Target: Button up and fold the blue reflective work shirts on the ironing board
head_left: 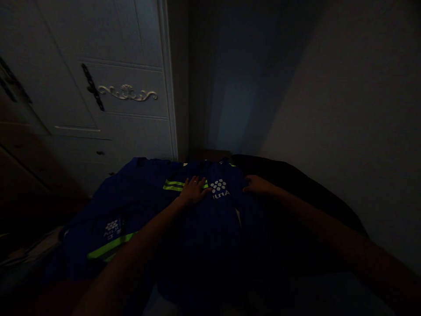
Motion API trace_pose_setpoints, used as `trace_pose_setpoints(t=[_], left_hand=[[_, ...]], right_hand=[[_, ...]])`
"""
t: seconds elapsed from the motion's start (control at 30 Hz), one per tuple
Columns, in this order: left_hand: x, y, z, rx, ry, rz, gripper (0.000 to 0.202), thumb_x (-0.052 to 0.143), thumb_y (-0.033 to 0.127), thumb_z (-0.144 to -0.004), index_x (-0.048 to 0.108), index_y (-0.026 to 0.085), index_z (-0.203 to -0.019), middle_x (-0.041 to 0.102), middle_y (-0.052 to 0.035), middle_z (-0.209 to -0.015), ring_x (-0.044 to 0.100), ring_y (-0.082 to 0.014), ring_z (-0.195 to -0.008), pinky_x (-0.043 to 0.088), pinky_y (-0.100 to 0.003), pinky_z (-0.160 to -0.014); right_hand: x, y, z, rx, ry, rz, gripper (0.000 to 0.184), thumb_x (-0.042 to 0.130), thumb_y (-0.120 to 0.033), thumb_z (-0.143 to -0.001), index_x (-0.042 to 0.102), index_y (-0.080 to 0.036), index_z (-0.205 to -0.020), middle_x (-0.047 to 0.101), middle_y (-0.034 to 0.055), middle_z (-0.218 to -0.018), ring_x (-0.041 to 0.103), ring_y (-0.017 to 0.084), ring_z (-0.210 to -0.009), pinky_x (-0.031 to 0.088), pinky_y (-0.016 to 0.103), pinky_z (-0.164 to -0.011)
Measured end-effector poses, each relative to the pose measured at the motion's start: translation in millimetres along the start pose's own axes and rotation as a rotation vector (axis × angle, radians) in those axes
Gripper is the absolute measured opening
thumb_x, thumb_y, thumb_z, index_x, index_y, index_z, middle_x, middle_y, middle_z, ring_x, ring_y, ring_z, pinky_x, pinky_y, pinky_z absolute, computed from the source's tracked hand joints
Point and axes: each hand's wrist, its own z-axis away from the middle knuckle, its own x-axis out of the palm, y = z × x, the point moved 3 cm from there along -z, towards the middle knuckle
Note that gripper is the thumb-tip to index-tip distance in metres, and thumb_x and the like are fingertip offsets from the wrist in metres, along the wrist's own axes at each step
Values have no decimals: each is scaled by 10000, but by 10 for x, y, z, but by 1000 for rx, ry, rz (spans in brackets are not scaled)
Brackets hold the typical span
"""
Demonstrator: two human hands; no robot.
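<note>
A dark blue work jacket (144, 202) with yellow-green reflective stripes and white printed logos lies spread out in dim light. My left hand (194, 189) rests flat on it, fingers spread across a stripe beside the larger logo; a ring shows on one finger. To the right, my right hand (258, 184) has its fingers curled and pressed together at the blue cloth, seemingly pinching the jacket. The lower part of the jacket fades into shadow.
A white cabinet (138, 136) with dark handles and a carved ornament stands at the back left. A pale wall (345, 101) rises on the right. Behind my right forearm is a dark rounded shape (296, 180). Some crumpled cloth (36, 250) lies at lower left.
</note>
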Motion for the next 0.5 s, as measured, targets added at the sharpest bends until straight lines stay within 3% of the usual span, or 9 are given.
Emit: trace_pose_setpoints(t=[0.13,0.2,0.3,0.37,0.43,0.5], left_hand=[[-45,53,13,24,132,-67,693,320,594,-945,378,152,-1476,370,-215,-1515,291,-339,-1431,239,-512,-1139],[-103,133,32,97,207,-124,576,385,473,-964,412,179,-1459,342,-199,-1533,267,-335,-1442,233,-499,-1148],[-181,280,90,251,219,-166,445,390,276,-972,491,221,-1402,407,-149,-1505,309,-301,-1427,260,-478,-1146],[-199,344,136,313,169,-128,377,385,273,-972,604,219,-1275,543,-129,-1379,441,-277,-1341,354,-437,-1095],[-178,359,175,339,126,-64,375,378,368,-980,661,206,-1164,611,-120,-1273,527,-263,-1246,412,-410,-1046],[-124,331,205,347,124,-16,442,359,457,-979,637,195,-1200,590,-126,-1308,526,-263,-1245,404,-415,-1057]], right_hand=[[304,-292,81,-130,107,-278,556,632,-175,-796,491,-116,-1331,653,142,-1170,667,203,-953,534,262,-759],[421,-429,145,-201,152,-289,600,585,-192,-832,410,-127,-1403,620,151,-1219,648,210,-1012,531,300,-825],[421,-574,332,-374,378,75,635,554,-153,-827,375,-116,-1435,551,181,-1280,570,256,-1136,474,380,-948],[378,-633,501,-488,544,394,553,524,-122,-834,453,-101,-1382,526,201,-1275,525,284,-1165,431,411,-985],[395,-666,623,-580,536,620,394,484,-130,-865,571,-113,-1249,565,186,-1195,541,281,-1116,432,401,-963],[480,-664,648,-595,371,723,294,466,-189,-902,622,-144,-1147,618,149,-1114,585,260,-1049,459,362,-905]])
